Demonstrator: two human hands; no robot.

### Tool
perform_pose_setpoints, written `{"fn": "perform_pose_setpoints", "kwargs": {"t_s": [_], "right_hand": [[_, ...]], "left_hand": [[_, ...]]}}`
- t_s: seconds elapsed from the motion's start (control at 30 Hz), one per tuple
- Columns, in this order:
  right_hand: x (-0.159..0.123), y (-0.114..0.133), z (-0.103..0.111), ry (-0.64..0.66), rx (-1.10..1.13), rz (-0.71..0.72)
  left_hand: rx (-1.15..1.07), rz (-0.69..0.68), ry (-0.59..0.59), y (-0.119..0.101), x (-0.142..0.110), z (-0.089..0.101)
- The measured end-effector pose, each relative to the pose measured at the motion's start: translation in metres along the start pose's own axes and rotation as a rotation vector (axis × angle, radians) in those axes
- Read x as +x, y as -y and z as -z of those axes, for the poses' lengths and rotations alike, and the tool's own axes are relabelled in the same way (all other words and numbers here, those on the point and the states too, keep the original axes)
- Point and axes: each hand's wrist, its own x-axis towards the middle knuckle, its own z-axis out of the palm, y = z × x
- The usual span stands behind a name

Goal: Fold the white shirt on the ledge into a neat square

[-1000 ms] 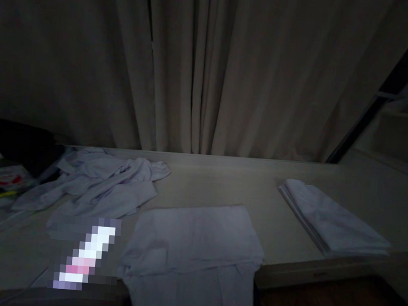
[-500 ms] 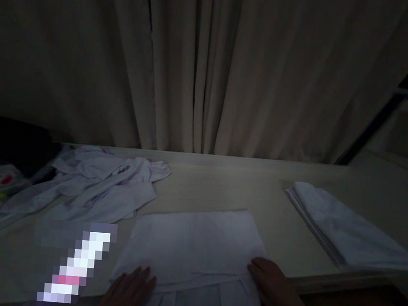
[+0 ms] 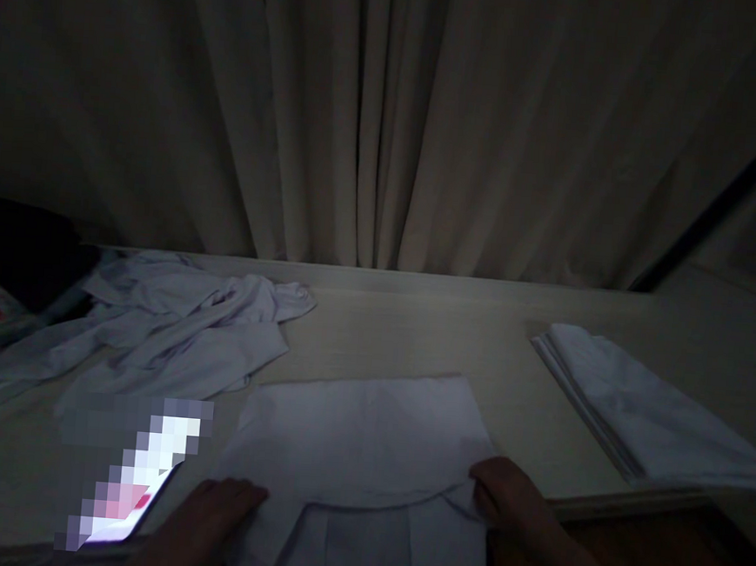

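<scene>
"So, you're working at the lower centre of the frame, where the white cloth (image 3: 366, 439) is lying on the tabletop (image 3: 407, 329), its near part running out past the bottom edge. How are your hands holding it?"

"Your right hand (image 3: 505, 494) is pinching the cloth's right side, by the near edge of the upper layer, its fingers closing round a gathered bit. Your left hand (image 3: 220, 506) is touching the left side with its fingers lying close together; its thumb isn't showing, so I'm not able to tell whether it's gripping or only pressing."

"And what is looking done?"

"At the right of the frame, a folded stack (image 3: 656, 409) is lying in neat layers, so that part is seeming finished. Your cloth is looking partway along: its far portion is lying fairly smooth, with one layer lapping over another."

"Then what is remaining, judging by this view?"

"That upper layer's near edge is running unevenly, dipping on the left, and long creases or seams are showing below it, so your fold is seeming incomplete. At the left of the frame, a crumpled heap (image 3: 179, 320) of pale fabric is sprawling unfolded. Below it, a lit phone (image 3: 146, 474) is lying just beside your left forearm."
</scene>
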Motion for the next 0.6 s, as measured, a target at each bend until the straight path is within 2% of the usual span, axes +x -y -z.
{"fn": "perform_pose_setpoints", "kwargs": {"t_s": [0.13, 0.27, 0.47, 0.6], "right_hand": [[0.022, 0.001, 0.024, -0.041, -0.023, -0.078], [0.054, 0.0, 0.061, -0.086, 0.006, -0.092], [0.123, -0.007, 0.127, -0.035, 0.134, -0.012], [0.2, -0.02, 0.16, -0.032, 0.045, 0.034]], "left_hand": [[-0.035, -0.017, -0.167, 0.017, 0.012, 0.015], [-0.069, -0.026, -0.319, 0.027, 0.032, 0.04], [-0.073, -0.063, -0.407, 0.019, 0.074, 0.114], [0.063, -0.051, -0.466, 0.023, 0.127, 0.164]]}}
